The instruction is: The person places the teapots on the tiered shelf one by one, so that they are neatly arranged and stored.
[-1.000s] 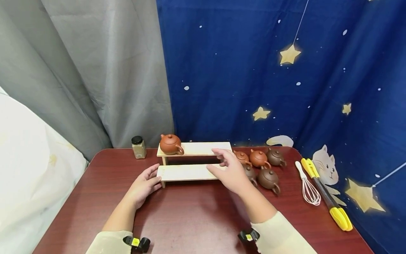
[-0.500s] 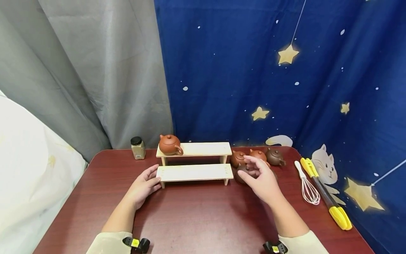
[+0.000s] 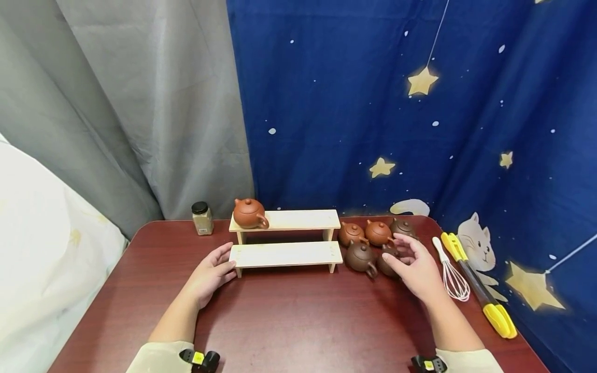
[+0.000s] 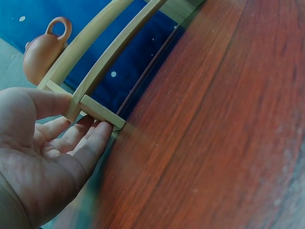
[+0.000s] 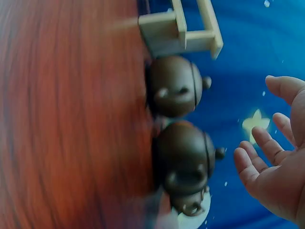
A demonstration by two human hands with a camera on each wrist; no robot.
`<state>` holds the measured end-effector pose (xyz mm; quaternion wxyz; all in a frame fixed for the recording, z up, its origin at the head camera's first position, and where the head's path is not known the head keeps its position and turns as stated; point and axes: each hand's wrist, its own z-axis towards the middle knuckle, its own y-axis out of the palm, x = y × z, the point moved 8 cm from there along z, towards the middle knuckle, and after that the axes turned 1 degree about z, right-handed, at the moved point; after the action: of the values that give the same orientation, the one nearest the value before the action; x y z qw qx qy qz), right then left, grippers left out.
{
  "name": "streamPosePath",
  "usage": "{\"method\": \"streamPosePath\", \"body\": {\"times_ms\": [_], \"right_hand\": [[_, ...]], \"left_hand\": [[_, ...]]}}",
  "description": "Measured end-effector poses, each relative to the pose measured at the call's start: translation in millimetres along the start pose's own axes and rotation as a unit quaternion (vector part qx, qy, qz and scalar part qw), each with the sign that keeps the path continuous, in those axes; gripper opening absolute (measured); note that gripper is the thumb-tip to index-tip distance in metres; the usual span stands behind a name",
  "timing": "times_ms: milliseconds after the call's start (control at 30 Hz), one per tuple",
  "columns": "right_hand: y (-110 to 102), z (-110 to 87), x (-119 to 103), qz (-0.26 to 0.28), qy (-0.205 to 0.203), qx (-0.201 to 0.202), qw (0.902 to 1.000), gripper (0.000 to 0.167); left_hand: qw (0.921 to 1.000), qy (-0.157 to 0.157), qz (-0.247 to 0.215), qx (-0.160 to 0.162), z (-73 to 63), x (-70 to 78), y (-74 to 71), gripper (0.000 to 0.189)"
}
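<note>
A two-step wooden display shelf (image 3: 286,255) stands on the table. My left hand (image 3: 210,277) holds the left end of its lower step; in the left wrist view the thumb lies on the board and the fingers touch the leg. One reddish-brown teapot (image 3: 249,213) sits on the upper step's left end. My right hand (image 3: 417,269) hovers, fingers spread and relaxed, at a dark brown teapot (image 3: 387,263), partly hiding it. Beside that stands another dark teapot (image 3: 360,257). The right wrist view has a gap between the hand (image 5: 281,157) and the teapots.
Behind the front teapots stand two reddish teapots (image 3: 351,234) (image 3: 378,232) and a dark one (image 3: 402,226). A jar with a black lid (image 3: 202,218) is at the back left. A white whisk (image 3: 451,270) and yellow-tipped tongs (image 3: 480,285) lie on the right. Curtains hang behind the table.
My right hand has moved right, from over the shelf's right end, past the nearer dark teapot, to the front right one. My left hand has stayed at the shelf's left end.
</note>
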<state>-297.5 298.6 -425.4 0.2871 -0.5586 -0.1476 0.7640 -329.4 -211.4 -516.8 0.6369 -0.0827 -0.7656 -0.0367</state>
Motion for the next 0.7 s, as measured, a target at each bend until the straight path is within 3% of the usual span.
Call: {"method": "streamPosePath", "body": {"times_ms": [233,700], "right_hand": [[-6,7.7,27,-0.048,0.022,-0.034,0.9980,0.066],[9,14.5,58,-0.089,0.039,-0.121,0.9879,0.077]], "left_hand": [[1.0000,0.003,-0.002,0.000,0.1,-0.5,-0.2,0.070],[1.0000,0.008,-0.003,-0.003,-1.2,0.1,0.9,0.070]]}}
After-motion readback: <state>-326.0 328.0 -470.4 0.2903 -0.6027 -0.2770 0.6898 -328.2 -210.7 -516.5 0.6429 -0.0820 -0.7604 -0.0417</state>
